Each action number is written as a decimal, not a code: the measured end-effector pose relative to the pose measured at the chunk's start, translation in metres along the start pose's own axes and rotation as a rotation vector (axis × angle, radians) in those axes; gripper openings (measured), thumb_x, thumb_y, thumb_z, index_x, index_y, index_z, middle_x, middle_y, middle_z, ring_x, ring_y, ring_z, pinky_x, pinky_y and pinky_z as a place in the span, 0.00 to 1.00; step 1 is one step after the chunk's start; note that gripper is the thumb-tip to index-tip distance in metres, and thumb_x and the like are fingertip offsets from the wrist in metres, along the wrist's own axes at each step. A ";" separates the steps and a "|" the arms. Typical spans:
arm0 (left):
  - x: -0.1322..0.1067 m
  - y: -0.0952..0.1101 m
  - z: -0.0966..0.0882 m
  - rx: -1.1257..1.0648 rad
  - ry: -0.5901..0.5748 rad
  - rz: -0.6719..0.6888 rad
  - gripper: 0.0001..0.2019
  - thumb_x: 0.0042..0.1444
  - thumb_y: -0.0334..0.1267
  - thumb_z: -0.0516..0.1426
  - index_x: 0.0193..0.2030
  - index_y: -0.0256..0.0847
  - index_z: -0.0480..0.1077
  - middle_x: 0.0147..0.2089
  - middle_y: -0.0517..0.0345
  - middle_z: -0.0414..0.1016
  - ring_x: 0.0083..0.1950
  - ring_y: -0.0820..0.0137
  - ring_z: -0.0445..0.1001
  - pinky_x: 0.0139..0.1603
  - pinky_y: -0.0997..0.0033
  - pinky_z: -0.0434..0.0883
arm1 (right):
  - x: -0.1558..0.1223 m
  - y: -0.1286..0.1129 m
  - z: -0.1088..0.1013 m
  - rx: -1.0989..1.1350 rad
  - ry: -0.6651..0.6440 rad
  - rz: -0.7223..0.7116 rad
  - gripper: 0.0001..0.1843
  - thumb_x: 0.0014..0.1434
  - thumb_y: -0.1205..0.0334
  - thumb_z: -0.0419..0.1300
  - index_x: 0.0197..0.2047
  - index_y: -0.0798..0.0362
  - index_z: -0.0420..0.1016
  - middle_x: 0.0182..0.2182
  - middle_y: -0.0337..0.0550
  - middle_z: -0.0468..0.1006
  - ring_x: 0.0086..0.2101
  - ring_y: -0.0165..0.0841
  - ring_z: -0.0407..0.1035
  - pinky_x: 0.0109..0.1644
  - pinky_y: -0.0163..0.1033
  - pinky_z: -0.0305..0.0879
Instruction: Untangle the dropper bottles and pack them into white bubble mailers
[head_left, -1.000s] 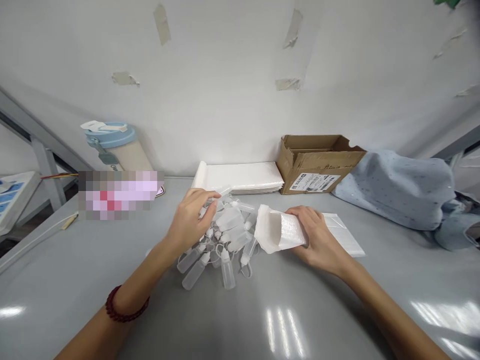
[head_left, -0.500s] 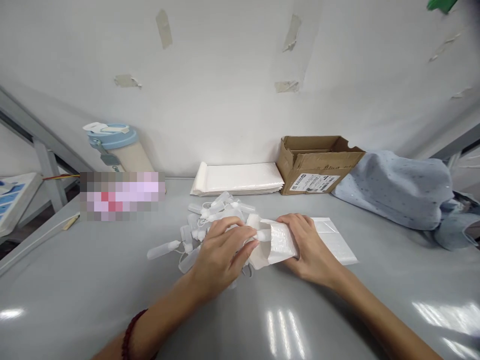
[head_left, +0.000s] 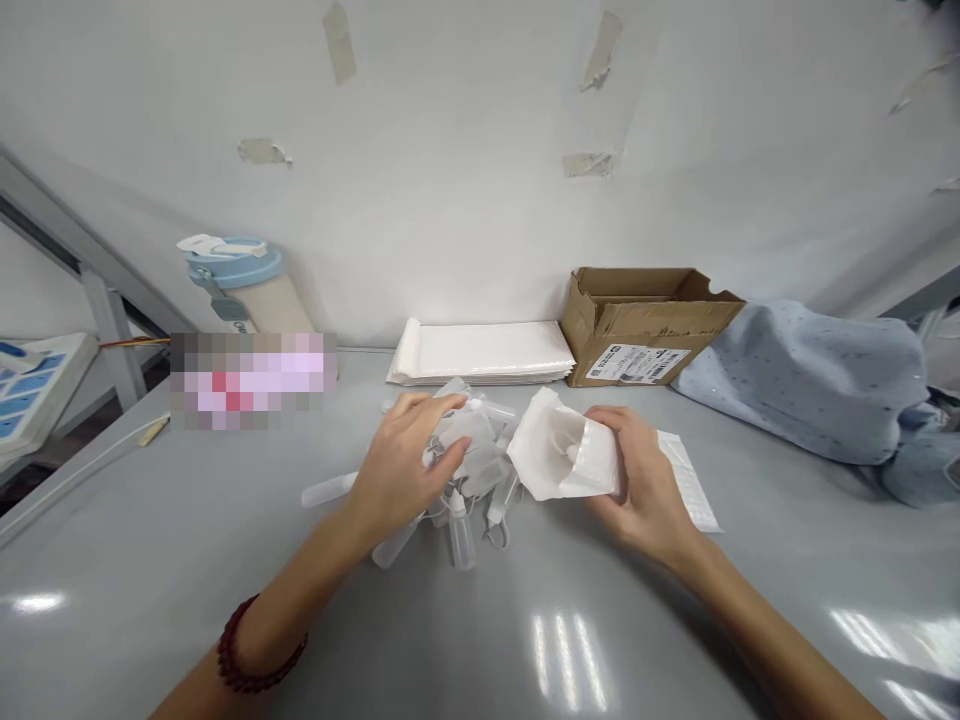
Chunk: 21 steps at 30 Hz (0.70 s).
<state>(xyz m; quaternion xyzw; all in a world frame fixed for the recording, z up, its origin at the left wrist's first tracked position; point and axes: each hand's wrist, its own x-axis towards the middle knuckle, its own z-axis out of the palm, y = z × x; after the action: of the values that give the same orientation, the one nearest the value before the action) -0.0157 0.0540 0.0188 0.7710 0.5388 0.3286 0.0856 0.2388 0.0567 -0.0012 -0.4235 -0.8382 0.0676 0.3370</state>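
Observation:
A heap of small clear plastic dropper bottles lies in the middle of the grey table. My left hand rests on the heap with its fingers curled round one bottle. My right hand holds a white bubble mailer pouch with its mouth open toward the heap; a bottle shows inside it. A red bead bracelet is on my left wrist.
A stack of white mailers lies by the wall, next to an open cardboard box. One flat mailer lies under my right hand. A blue-lidded tumbler stands at the left, a blue cloth bundle at the right.
My left hand took a bottle from the heap, put it into the pouch's mouth, then went back to the heap. The pouch now stands wider open.

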 end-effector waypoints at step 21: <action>-0.022 0.041 -0.004 -0.662 0.338 -0.065 0.12 0.54 0.30 0.60 0.45 0.40 0.67 0.44 0.56 0.79 0.43 0.67 0.78 0.39 0.72 0.78 | 0.004 -0.003 -0.011 0.034 -0.147 0.014 0.22 0.49 0.66 0.54 0.49 0.51 0.58 0.43 0.48 0.68 0.44 0.43 0.63 0.49 0.49 0.56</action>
<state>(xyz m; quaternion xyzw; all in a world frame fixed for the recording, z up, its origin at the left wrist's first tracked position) 0.0095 0.0174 0.0330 0.6189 0.4339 0.6050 0.2505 0.2422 0.0563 0.0110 -0.4176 -0.8562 0.1152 0.2814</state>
